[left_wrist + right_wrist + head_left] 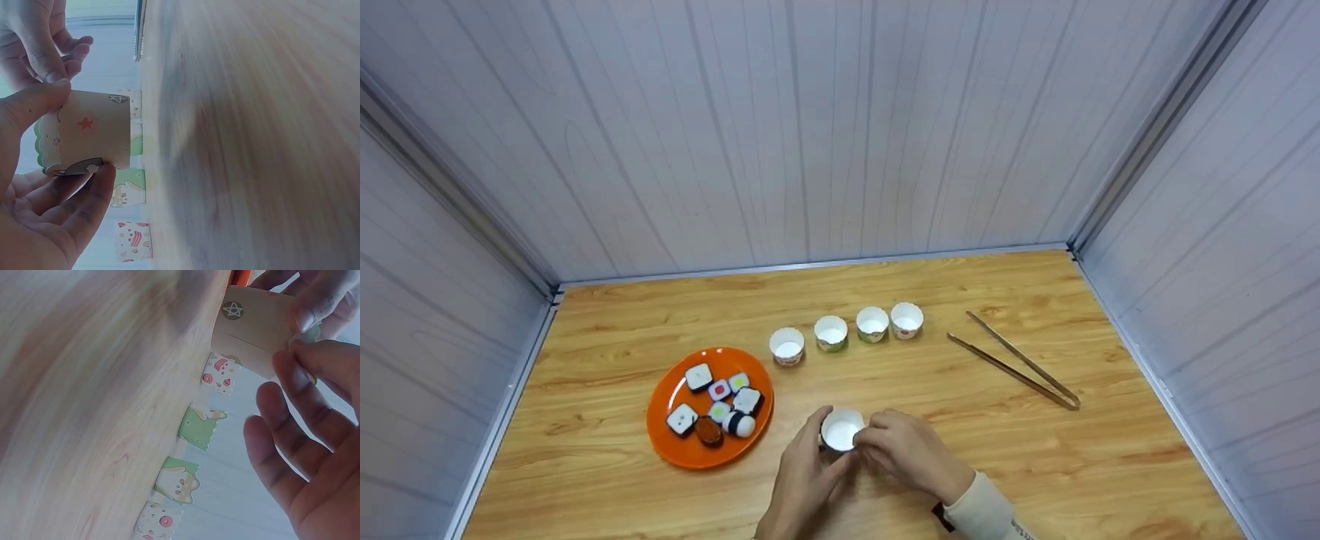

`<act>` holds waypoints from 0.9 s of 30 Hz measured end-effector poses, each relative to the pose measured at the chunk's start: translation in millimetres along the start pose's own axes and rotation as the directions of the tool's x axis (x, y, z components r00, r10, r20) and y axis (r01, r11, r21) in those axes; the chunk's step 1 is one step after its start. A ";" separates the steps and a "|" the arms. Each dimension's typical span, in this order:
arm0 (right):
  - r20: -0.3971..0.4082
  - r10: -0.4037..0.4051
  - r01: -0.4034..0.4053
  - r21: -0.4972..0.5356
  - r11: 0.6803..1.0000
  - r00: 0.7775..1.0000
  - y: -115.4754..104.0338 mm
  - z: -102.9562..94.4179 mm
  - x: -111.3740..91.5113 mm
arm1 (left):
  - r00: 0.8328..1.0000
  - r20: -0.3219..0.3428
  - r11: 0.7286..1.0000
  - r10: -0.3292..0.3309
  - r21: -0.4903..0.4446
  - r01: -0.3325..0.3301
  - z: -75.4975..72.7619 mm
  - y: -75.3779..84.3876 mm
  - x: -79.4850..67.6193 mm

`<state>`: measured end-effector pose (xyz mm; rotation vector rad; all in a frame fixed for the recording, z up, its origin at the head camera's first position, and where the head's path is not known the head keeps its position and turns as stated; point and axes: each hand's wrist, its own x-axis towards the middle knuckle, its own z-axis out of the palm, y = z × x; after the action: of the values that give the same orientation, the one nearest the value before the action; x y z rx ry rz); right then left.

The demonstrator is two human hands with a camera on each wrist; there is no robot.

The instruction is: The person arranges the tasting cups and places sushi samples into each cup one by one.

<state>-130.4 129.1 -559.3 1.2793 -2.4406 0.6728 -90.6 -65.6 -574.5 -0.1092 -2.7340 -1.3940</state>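
A paper baking cup [842, 430] with a scalloped rim is held upright, its white inside facing up in the head view. My left hand [801, 469] grips its side between thumb and fingers. At the rim's right side, my right hand [913, 454] pinches the edge between thumb and index finger, the other fingers loosely bent. The left wrist view shows the cup's beige wall [93, 132] with an orange star. From the right wrist, a seam and a round star mark appear on the cup [253, 326].
Several more paper cups stand in a row behind the hands, among them a green one [831, 333] and a pink-patterned one [787, 347]. On the left is an orange plate [660, 409] of toy sushi. Metal tongs [1020, 367] lie spread at right. Pale panels enclose the wooden table [607, 322].
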 end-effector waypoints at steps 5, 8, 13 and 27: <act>-0.031 -0.005 0.007 0.040 0.999 1.000 -1.8 -4.6 0.6 | 1.000 -0.012 0.999 0.014 -0.029 -0.015 0.7 -2.7 -1.3; -0.057 -0.027 0.032 0.075 0.997 0.998 -2.9 -10.5 6.0 | 0.999 -0.027 0.999 0.028 -0.040 -0.029 1.0 -5.4 -3.3; -0.120 -0.063 0.073 0.085 0.994 0.991 2.8 -24.0 29.3 | 0.999 -0.034 0.998 0.022 -0.057 -0.023 0.4 -8.4 -4.0; 0.122 0.032 -0.035 0.022 0.999 0.992 36.8 4.8 85.7 | 1.000 -0.021 0.999 0.006 -0.038 -0.007 -5.3 -12.8 -5.3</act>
<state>-208.8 85.8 -532.9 1.3275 -2.5645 0.6529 -86.3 -77.5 -582.2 -0.1054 -2.6889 -1.4370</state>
